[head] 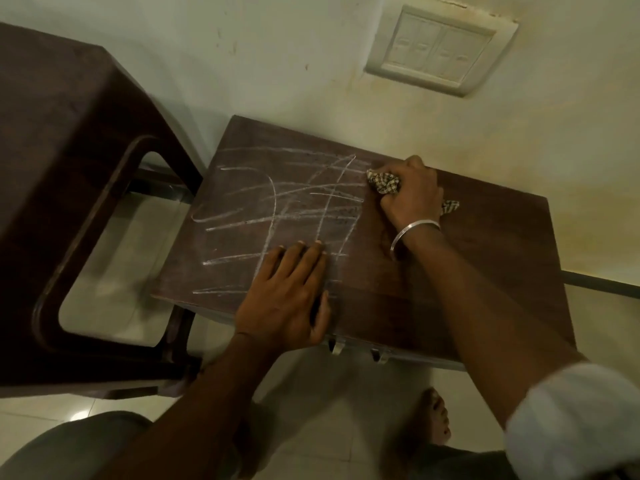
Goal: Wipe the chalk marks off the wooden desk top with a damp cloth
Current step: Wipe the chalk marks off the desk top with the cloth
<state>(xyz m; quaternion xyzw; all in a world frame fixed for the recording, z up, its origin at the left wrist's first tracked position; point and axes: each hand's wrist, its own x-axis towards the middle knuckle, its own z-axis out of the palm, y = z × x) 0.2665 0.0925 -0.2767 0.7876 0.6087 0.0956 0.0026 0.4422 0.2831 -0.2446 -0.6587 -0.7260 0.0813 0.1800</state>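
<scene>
A dark wooden desk top (478, 271) stands against the wall. White chalk marks (277, 206) cross its left half in many scribbled lines. My right hand (412, 192) is shut on a crumpled checked cloth (382, 181) and presses it on the desk at the right end of the marks, near the far edge. A tail of the cloth sticks out behind the wrist. My left hand (291, 292) lies flat on the near part of the desk, fingers together, covering some lines. A silver bangle circles my right wrist.
A dark brown plastic chair (69, 168) stands close on the left, almost touching the desk. A switch plate (440, 50) is on the wall behind. My bare foot (429, 420) is on the pale tiled floor below the desk's front edge.
</scene>
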